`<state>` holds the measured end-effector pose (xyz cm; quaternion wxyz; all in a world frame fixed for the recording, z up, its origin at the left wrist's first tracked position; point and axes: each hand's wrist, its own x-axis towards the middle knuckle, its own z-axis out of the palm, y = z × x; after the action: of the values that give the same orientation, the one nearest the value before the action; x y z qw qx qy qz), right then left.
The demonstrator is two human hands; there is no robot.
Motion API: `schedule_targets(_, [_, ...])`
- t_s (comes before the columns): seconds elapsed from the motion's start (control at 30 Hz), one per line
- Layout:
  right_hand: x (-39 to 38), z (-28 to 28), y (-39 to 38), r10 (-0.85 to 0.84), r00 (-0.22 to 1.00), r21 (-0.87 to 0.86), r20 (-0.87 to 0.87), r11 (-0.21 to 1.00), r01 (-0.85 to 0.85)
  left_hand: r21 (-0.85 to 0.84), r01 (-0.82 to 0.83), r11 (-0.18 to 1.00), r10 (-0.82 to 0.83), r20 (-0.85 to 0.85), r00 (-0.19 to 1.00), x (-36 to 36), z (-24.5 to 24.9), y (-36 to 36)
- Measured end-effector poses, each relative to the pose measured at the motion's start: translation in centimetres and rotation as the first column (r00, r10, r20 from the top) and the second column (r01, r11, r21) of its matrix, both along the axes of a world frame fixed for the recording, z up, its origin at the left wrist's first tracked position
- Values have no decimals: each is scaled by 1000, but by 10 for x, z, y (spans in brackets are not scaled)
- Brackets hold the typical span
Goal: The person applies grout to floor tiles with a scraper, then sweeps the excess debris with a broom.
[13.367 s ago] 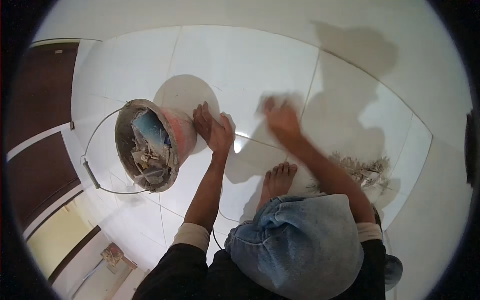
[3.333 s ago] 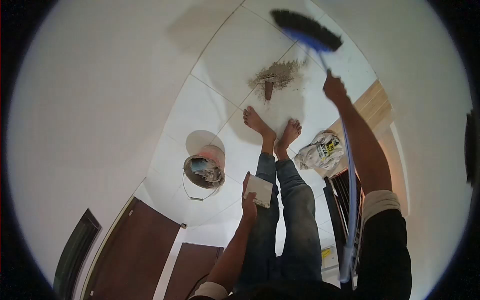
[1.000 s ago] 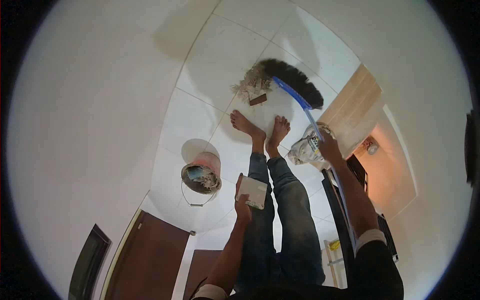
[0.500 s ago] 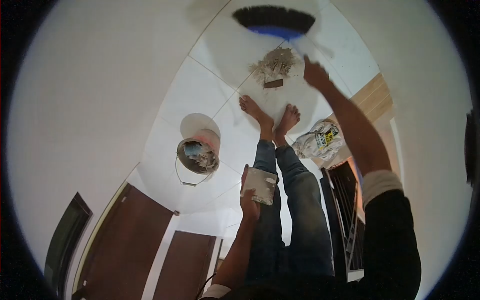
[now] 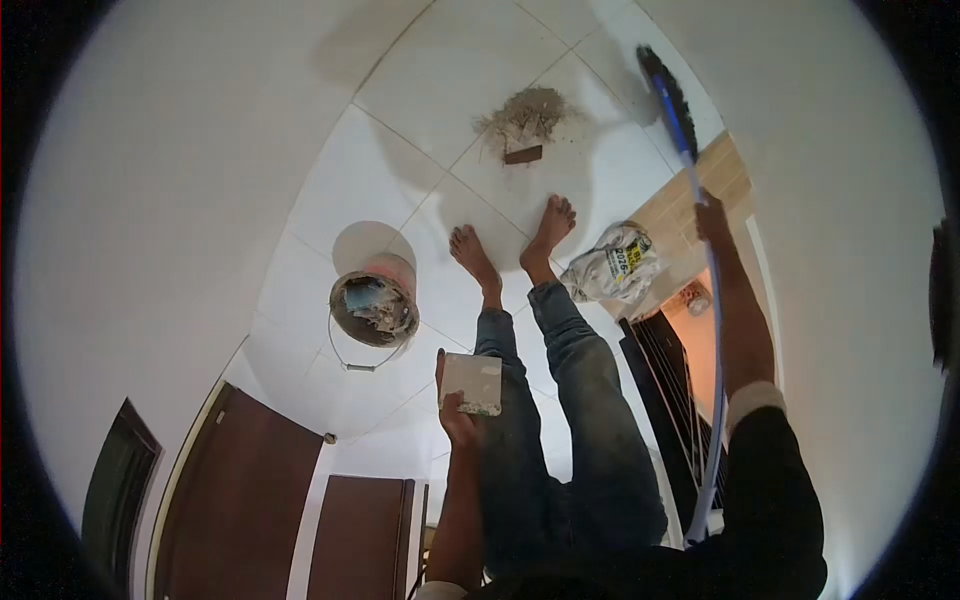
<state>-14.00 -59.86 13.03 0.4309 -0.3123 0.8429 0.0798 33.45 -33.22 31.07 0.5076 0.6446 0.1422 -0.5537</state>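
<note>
My left hand (image 5: 458, 420) is closed on a square pale board (image 5: 472, 384) with worn, stained edges, held over my left thigh. My right hand (image 5: 712, 220) grips the long light-blue handle of a broom (image 5: 676, 108) at the right. The broom's dark bristles are near the right wall, and its handle runs down past my right forearm. On the white tiles in front of my feet lies a heap of grey-brown debris (image 5: 530, 115), with a small brown block (image 5: 523, 155) at its near edge.
A dirty bucket (image 5: 375, 308) with a wire handle and a blue item inside stands left of my feet. A white printed sack (image 5: 615, 265) lies to the right. Dark metal railings (image 5: 665, 390) are at lower right, brown doors (image 5: 245, 480) at lower left.
The broom has swung from beyond the debris to the right wall, its head now turned nearly upright in view. My right hand has moved right and down. The board and my left hand have shifted left.
</note>
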Motion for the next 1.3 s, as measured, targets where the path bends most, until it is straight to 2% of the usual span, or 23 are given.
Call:
schedule_targets(0.13, [60, -55, 72, 117, 958, -44, 261, 993, -109, 140, 56, 989, -52, -29, 998, 12, -9, 24])
schedule_targets(0.23, [133, 26, 65, 10, 944, 57, 329, 998, -30, 219, 117, 969, -111, -41, 993, 22, -5, 24])
schedule_targets(0.3, [147, 38, 86, -52, 930, 149, 365, 989, -3, 188, 159, 969, -153, -47, 987, 32, -4, 21])
schedule_targets(0.33, [138, 36, 104, 333, 911, -293, 244, 921, -258, 140, 189, 972, -183, -57, 982, 36, -2, 21])
schedule_targets(0.37, [138, 38, 120, 601, 799, -634, -30, 606, -480, 142, 186, 972, -181, -46, 982, 43, -8, 31])
schedule_targets(0.47, [173, 127, 141, 456, 868, -348, 197, 860, -373, 237, 168, 957, -164, -37, 986, 63, -25, 58])
schedule_targets(0.53, [204, 159, 161, 490, 830, -272, 268, 865, -423, 88, 257, 962, -260, 25, 965, 65, -26, 48])
schedule_targets(0.63, [256, 137, 183, 399, 772, -289, 494, 913, -287, 125, 193, 973, -202, 56, 978, 59, -21, 28])
schedule_targets(0.67, [275, 123, 159, 128, 720, 29, 682, 979, -201, 125, 192, 973, -200, 58, 978, 62, -27, 35])
schedule_targets(0.7, [294, 110, 136, -158, 690, 363, 707, 918, -161, 126, 171, 977, -176, 22, 984, 64, -38, 49])
schedule_targets(0.73, [304, 77, 132, -202, 669, 376, 716, 918, -126, 129, 153, 980, -152, -14, 988, 67, -45, 60])
schedule_targets(0.8, [296, 5, 115, -46, 750, 199, 660, 973, -116, 170, 148, 974, -150, -2, 989, 78, -50, 73])
schedule_targets(0.9, [253, -51, 54, 102, 913, 129, 396, 978, -166, 328, 110, 938, -119, 7, 993, 101, -41, 79])
schedule_targets(0.93, [215, -86, 52, 348, 853, -51, 388, 933, -357, 380, 95, 920, -102, -1, 995, 104, -37, 80])
schedule_targets(0.97, [199, -81, 37, 359, 861, -84, 361, 932, -353, 431, 79, 899, -83, -9, 997, 107, -34, 81])
schedule_targets(1.0, [184, -74, 21, 369, 868, -116, 334, 929, -350, 332, 97, 938, -98, -13, 995, 110, -32, 80])
schedule_targets(1.03, [196, -20, -6, 141, 941, -14, 309, 990, -144, 225, 114, 968, -114, -13, 993, 112, -31, 78])
schedule_targets(1.07, [194, -2, -9, 151, 941, -24, 304, 988, -151, 111, 126, 986, -127, -5, 992, 114, -32, 75])
schedule_targets(1.17, [189, 24, 10, 187, 869, -25, 457, 980, -197, 93, 117, 989, -116, -12, 993, 116, -31, 77])
schedule_targets(1.2, [223, 70, 11, 44, 860, 96, 509, 990, -107, 79, 111, 991, -108, -41, 993, 117, -32, 80])
schedule_targets(1.23, [219, 61, 41, -212, 596, 171, 774, 977, 125, 74, 104, 992, -102, -41, 994, 115, -34, 82])
schedule_targets(1.27, [266, 93, 36, -215, 812, 284, 543, 957, 64, 73, 105, 992, -103, -36, 994, 114, -37, 83])
schedule_targets(1.3, [291, 94, 48, -248, 749, 310, 615, 949, 60, 72, 109, 991, -107, -32, 994, 112, -40, 83])
